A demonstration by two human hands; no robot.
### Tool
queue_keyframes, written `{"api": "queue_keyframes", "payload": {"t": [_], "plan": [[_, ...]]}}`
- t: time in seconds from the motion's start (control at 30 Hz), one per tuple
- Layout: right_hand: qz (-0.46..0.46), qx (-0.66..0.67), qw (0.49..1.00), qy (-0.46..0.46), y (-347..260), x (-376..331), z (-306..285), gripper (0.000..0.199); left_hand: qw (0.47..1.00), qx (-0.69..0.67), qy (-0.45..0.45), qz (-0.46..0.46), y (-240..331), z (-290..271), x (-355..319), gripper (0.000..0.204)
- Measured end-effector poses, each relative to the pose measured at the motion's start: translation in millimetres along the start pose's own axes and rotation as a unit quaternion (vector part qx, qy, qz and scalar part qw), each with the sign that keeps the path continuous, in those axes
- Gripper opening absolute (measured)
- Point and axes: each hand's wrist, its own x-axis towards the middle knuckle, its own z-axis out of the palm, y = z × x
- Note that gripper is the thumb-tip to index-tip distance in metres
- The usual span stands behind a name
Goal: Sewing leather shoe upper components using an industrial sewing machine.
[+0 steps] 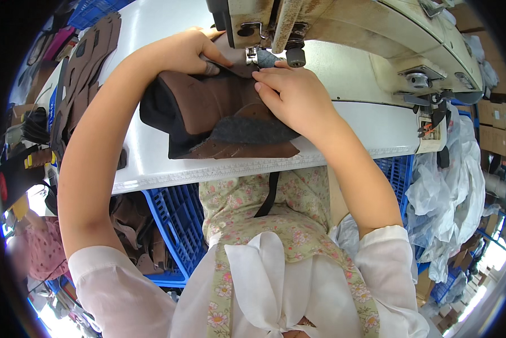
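A brown leather shoe upper (208,104) with dark grey felt-like and black lining lies folded on the white sewing table. Its far edge runs up to the metal presser foot (252,55) of the sewing machine (365,28). My left hand (188,52) grips the upper at its far left, thumb and fingers bent around the leather. On the other side, my right hand (289,93) holds the upper just right of the presser foot, fingers close together at its edge. A bluish-grey piece of material (268,58) shows beside the foot. The needle point cannot be made out.
Stacked brown leather pieces (87,70) lie along the table's left side. A ruler strip (253,170) follows the near edge. Below stands a blue plastic crate (177,225) beside more leather pieces. Clear plastic bags (444,191) hang at the right. Another person's pink sleeve (43,248) shows far left.
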Motion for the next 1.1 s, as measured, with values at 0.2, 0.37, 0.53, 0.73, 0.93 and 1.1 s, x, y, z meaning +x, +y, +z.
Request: {"api": "queue_keyframes", "payload": {"t": [0.2,0.37,0.53,0.73,0.93,1.1], "plan": [[-0.004,-0.005,0.999,-0.04,0,4,1,0.022,0.967,-0.021,0.002,-0.256,60,-49,-58,0.044],[0.005,-0.046,0.999,-0.01,8,-2,0,0.023,0.903,0.312,0.263,-0.131,169,16,-80,0.037],[0.022,-0.01,0.998,-0.066,2,0,-6,0.028,0.882,0.334,0.318,-0.099,172,77,-53,0.032],[0.073,0.231,0.959,-0.147,42,-8,-38,0.035,0.898,0.327,0.2,-0.217,160,78,-51,0.03],[0.042,0.264,0.936,-0.23,71,-13,-50,0.053,0.942,0.152,0.217,-0.207,155,70,-23,0.024],[-0.07,0.193,0.952,-0.227,78,-22,-57,0.057,0.945,0.144,0.191,-0.222,156,85,-3,0.032]]}}
